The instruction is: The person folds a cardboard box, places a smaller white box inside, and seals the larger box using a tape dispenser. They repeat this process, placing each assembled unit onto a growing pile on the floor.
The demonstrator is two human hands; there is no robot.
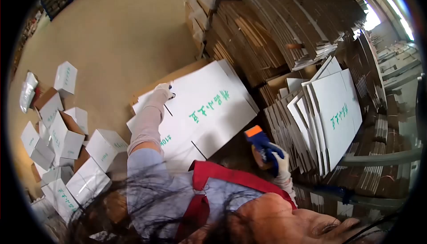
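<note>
A flat white cardboard box (213,121) with green lettering lies before me, on top of other flattened cardboard. My left hand (164,91), in a pale glove with dark blue at the fingertips, is over its upper left part, close to a dark slot. The fingertips look apart, and I see nothing held in them. On the right, my right hand (281,158), also gloved, is closed round a blue and orange tape dispenser (260,145). The dispenser is beside the box's lower right edge, apart from it.
Folded white boxes (336,115) lean in a stack at right. Tall piles of flattened brown cardboard (249,34) stand behind. Several small white boxes (66,135) lie heaped on the floor at left, near a silvery packet (29,91). A metal rail (382,157) runs at far right.
</note>
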